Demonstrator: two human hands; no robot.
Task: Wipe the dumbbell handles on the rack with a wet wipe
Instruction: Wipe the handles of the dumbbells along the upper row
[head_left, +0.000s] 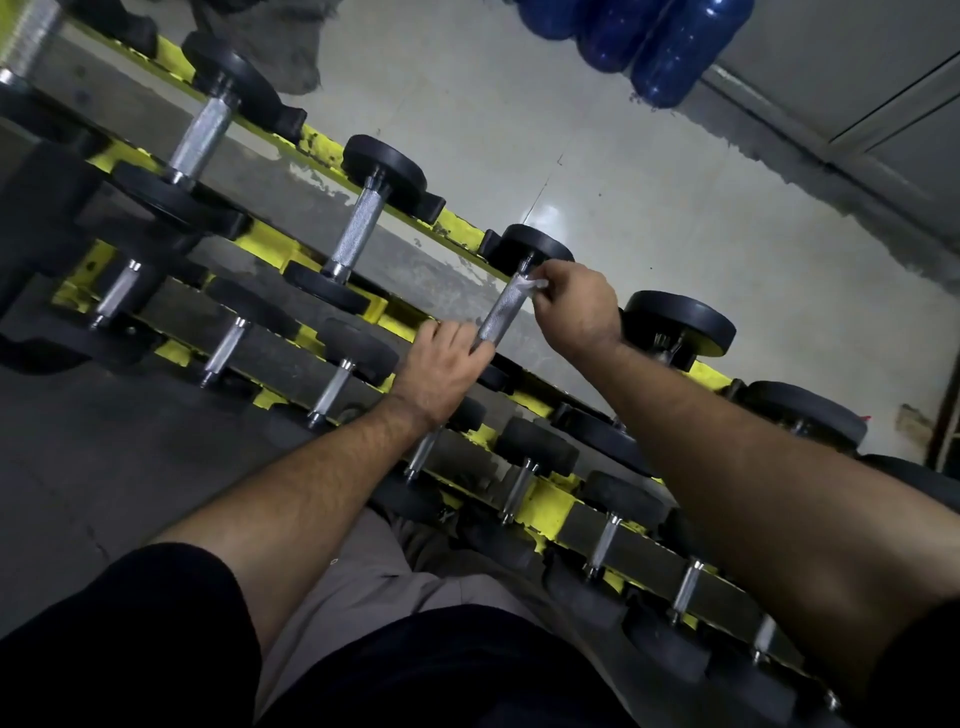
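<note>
Dumbbell handle (501, 312) sits on far tier of yellow rack (405, 319), approx mid-frame, between black end weights; right hand (576, 312) pinches white wet wipe (530, 285) vs the handle's far end, fingers curled round it; left hand (447, 371) grips handle's near end, fingers wrapped under; other dumbbells line both tiers left & right; blue bottles (649, 41) lie far right on floor.

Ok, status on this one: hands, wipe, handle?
Right hand pinches wet wipe on handle top. Left hand grips its lower end. Nothing blocking.
</note>
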